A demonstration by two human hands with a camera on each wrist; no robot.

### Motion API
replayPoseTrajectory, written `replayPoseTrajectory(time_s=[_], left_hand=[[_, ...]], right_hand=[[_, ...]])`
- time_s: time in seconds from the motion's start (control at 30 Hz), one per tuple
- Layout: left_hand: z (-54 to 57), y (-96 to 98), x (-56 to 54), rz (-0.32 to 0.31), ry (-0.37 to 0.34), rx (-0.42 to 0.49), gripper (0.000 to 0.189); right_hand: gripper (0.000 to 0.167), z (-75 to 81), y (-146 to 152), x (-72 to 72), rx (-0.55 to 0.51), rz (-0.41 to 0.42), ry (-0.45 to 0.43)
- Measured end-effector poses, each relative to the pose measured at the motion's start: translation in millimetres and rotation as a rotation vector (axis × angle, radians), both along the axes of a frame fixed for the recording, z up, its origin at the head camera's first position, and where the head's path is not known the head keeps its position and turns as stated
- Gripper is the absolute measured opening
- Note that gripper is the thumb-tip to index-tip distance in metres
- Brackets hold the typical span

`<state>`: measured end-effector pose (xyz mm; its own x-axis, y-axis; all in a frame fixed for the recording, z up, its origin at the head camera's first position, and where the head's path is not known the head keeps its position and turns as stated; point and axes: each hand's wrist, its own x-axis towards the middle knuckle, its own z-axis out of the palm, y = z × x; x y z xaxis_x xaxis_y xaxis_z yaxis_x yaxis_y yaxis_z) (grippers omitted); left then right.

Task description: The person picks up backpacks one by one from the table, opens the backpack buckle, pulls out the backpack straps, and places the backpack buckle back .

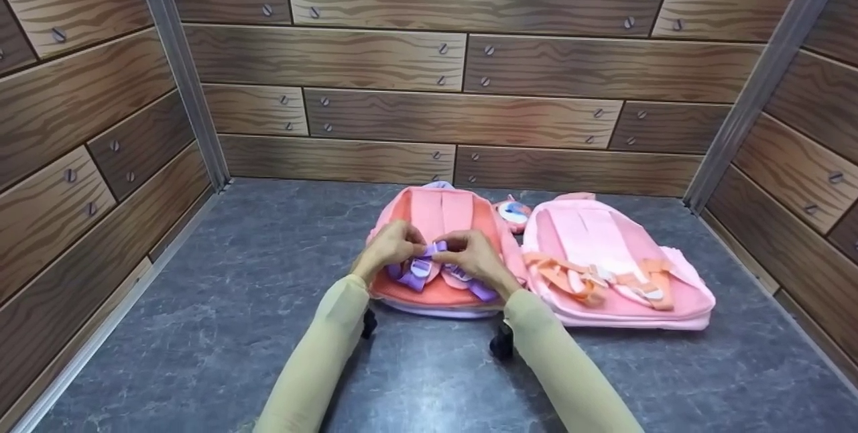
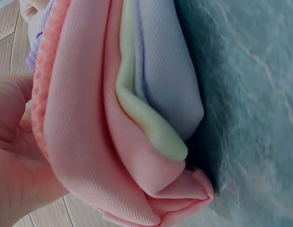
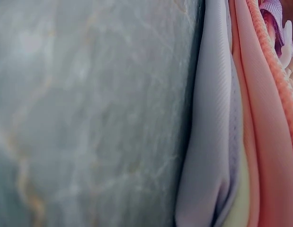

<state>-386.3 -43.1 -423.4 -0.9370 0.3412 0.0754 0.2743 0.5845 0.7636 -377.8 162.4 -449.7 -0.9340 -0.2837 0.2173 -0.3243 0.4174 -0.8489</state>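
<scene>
A coral-pink backpack (image 1: pixel 462 208) lies on the table with its padded back panel and purple straps facing up. Over its middle, my left hand (image 1: pixel 392 245) and right hand (image 1: pixel 474 259) meet, both pinching a short purple strap (image 1: pixel 437 249) between fingers and thumb. Just below the fingers sit a pale strap buckle (image 1: pixel 421 268) and another one partly under the right hand. In the left wrist view the left hand (image 2: pixel 23 156) shows beside the backpack's layered pink, green and lilac side (image 2: pixel 80 118). The right wrist view shows mostly the bag's lower edge (image 3: pixel 260 118).
A light-pink backpack (image 1: pixel 576 218) with orange straps (image 1: pixel 660 285) lies right beside the coral one. Between their tops is a small round pink-and-white charm (image 1: pixel 513 212). Wood-patterned walls (image 1: pixel 375 111) enclose the dark grey table (image 1: pixel 234 285) at back and sides.
</scene>
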Motion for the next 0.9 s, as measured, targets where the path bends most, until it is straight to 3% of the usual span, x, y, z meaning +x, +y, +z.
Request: replayPoseTrajectory(time_s=[0.37,0.6,0.9], left_hand=[[-1.4,5.1,-1.4,-0.045,-0.023,0.075,0.009],[-0.9,0.8,-2.7,-0.007,-0.032,0.07,0.009],[-1.0,2.2,-2.2,0.018,-0.042,0.057,0.008]], right_hand=[[0.026,-0.1,1.1,-0.8,-0.028,0.047,0.013],[0.027,-0.1,1.0,0.8,-0.064,0.056,0.003],[0.025,0.0,2.0,-0.2,-0.007,0.03,-0.005]])
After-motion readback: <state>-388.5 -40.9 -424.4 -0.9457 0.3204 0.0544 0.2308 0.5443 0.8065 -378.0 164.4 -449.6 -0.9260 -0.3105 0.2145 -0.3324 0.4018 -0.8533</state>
